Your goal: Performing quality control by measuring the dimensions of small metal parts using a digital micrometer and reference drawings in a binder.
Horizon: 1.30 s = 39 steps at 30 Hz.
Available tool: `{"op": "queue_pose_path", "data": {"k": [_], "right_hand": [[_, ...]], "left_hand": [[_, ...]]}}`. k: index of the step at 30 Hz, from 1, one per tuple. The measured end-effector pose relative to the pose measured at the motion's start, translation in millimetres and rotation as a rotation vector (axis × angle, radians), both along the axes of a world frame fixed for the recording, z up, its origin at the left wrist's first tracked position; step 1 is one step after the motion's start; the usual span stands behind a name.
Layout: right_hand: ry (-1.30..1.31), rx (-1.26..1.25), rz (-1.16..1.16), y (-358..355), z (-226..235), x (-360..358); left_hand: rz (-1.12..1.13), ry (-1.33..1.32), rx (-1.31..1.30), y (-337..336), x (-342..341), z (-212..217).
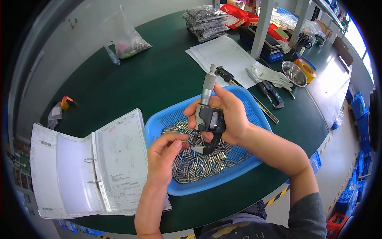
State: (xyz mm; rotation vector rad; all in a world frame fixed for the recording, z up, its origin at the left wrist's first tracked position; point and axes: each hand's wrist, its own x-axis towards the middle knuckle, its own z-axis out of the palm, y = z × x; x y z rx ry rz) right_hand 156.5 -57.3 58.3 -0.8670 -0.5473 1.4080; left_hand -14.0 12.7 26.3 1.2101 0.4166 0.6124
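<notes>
My right hand [232, 115] is wrapped round a digital micrometer [207, 118] with a small display, its thimble pointing up and its curved frame toward me. Close to the micrometer's jaw, my left hand [165, 153] pinches with thumb and forefinger. Whatever lies between those fingertips is too small to make out, perhaps hidden by them. Beneath both hands sits a blue perforated plastic basket [238, 97]. Many small metal pins [203, 169] lie loose in it, heaped toward its left and near side.
An open ring binder [119, 159] with drawings lies left of the basket. Beyond it are papers [229, 55], a caliper [225, 74], another micrometer [272, 93], a white glove [272, 75] and a metal bowl [294, 73]. Bagged parts [205, 24] are stacked at the back by a post [262, 30].
</notes>
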Motion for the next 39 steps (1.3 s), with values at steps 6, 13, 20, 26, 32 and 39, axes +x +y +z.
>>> {"op": "queue_pose_path", "data": {"k": [6,13,20,26,32,39], "right_hand": [[-0.01,-0.025,0.031,-1,-3,1],[-0.008,0.008,0.034,-2,-4,0],[0.006,0.063,0.039,-1,-6,0],[-0.083,0.04,0.026,-1,-4,-1],[-0.115,0.038,0.036,-2,-4,-2],[-0.11,-0.001,0.02,1,-2,-4]], "left_hand": [[-0.056,-0.03,0.087,-1,4,-6],[-0.052,-0.022,0.036,-1,3,-6],[-0.058,-0.021,0.021,-1,3,-6],[-0.057,-0.01,0.016,-1,3,-5],[-0.059,0.007,0.017,-2,2,-5],[0.031,0.029,0.048,2,2,-7]]}}
